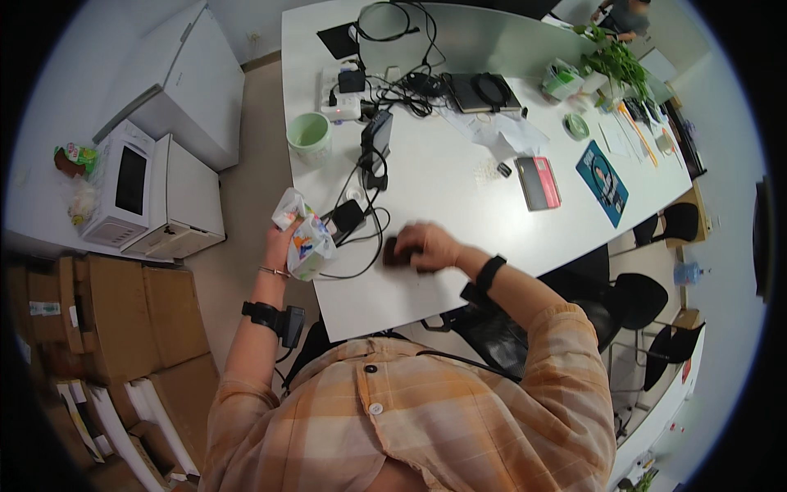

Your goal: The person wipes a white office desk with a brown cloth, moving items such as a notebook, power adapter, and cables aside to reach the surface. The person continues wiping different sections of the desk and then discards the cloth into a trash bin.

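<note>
My left hand grips a crumpled plastic bag with coloured print, held at the left edge of the white desk. Over the desk near its front edge, my right hand, blurred, has its fingers curled on a dark object that I cannot identify. Between the hands lie a black power adapter and looping black cables. A pale green bin stands by the desk's left edge, beyond the bag.
Tangled cables, a power strip, a black notebook and a red-and-black notebook lie farther back. Left are a microwave and cardboard boxes; right, black chairs. Another person is at the far right.
</note>
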{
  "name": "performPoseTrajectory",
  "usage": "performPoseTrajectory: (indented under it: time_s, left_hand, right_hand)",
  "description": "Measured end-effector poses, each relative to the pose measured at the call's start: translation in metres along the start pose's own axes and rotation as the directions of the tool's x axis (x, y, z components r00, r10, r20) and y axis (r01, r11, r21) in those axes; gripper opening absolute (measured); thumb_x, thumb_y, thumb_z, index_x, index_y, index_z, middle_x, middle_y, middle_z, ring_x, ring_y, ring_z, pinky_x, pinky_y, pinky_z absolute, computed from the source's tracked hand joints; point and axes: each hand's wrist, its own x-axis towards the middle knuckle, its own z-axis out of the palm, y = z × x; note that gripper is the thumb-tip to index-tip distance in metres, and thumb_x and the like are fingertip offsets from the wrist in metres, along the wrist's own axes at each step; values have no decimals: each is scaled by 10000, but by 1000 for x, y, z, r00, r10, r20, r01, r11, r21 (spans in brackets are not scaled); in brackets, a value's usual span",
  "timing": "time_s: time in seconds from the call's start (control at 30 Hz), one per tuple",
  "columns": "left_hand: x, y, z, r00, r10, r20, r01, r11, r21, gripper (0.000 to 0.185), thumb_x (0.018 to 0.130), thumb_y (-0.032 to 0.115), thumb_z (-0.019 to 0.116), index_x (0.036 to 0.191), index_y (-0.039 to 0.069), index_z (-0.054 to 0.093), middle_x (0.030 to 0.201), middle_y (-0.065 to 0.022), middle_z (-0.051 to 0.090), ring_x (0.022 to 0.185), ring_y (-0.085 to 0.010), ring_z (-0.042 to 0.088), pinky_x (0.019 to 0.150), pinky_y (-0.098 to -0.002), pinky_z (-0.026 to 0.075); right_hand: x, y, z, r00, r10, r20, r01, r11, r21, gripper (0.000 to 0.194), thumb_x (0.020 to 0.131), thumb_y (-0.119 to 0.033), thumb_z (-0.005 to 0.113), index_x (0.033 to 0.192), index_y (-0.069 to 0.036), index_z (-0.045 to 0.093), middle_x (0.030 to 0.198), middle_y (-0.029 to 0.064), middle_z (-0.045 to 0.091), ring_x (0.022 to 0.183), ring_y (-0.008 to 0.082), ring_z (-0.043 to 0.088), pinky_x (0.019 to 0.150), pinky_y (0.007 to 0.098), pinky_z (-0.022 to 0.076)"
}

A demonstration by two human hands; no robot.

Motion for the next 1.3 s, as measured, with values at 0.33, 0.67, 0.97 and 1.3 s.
performPoseTrajectory:
  time_s: [0.33,0.67,0.97,1.3]
  left_hand:
    - [0,8,7,992,-112,49,113,993,-16,429,908,98,753,1300,22,595,1162,-77,678,976,-210,704,786,-343,596]
    - [10,-3,10,973,-83,213,118,980,-158,609,904,-6,707,1446,81,444,1335,-95,589,1159,-239,627,914,-384,570]
    - [37,-26,2,958,-12,285,67,981,-184,742,865,-64,716,1487,124,358,1416,-81,516,1247,-221,562,999,-369,524]
    - [33,-19,1,959,-62,277,103,986,-135,753,862,-35,744,1490,117,357,1359,-89,568,1203,-211,598,964,-364,541]
  right_hand:
    - [-12,-14,47,767,302,-567,-515,816,-263,391,681,-149,681,1067,-205,706,1175,22,659,1119,323,576,926,472,476]
    - [-27,-182,188,793,424,-438,-520,845,-123,347,642,-101,730,978,-184,716,1117,-1,645,1097,286,550,964,449,395]
    - [-56,-217,196,516,816,-263,-239,431,870,319,750,-31,595,1047,-77,704,1074,23,684,1008,163,630,928,294,503]
    - [-58,-136,111,445,837,-318,-533,533,658,427,871,-83,507,1274,-20,632,1133,83,682,1052,161,613,969,312,496]
